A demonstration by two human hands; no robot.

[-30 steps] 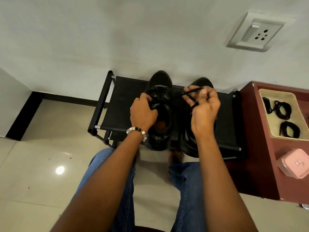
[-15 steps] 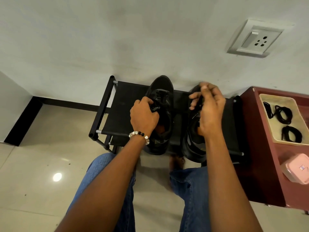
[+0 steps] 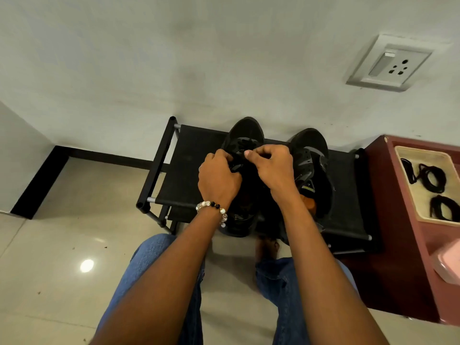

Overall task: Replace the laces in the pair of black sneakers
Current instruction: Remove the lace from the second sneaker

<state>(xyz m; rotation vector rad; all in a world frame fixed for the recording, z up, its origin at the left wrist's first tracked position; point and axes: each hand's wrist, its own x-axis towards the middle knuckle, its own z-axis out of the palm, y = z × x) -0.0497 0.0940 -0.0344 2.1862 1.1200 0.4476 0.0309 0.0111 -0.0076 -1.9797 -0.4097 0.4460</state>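
Nearest are two knees in blue jeans (image 3: 159,282), with both arms reaching forward over them. The left wrist wears a bead bracelet (image 3: 211,207).

Next come the hands, close together over one shoe. The left hand (image 3: 217,178) has its fingers curled down on the near side of the left sneaker (image 3: 246,133) and grips it there. The right hand (image 3: 271,165) is curled too, and its thumb and fingertips pinch at the lace (image 3: 237,155) in the middle of that shoe. The lace is thin and dark, so how much of it is caught is hard to see.

Both sneakers stand side by side on a black rack (image 3: 189,170), toes pointing away toward the wall, so each shoe runs long from near to far. The right sneaker (image 3: 310,155) sits just right of the right hand, and nobody touches it.

I think the next pull goes along the shoe, with the right hand nearer the lace.

Farther right, a tray (image 3: 408,155) on a red cabinet (image 3: 380,195) holds coiled black laces (image 3: 431,178), well apart from both hands.
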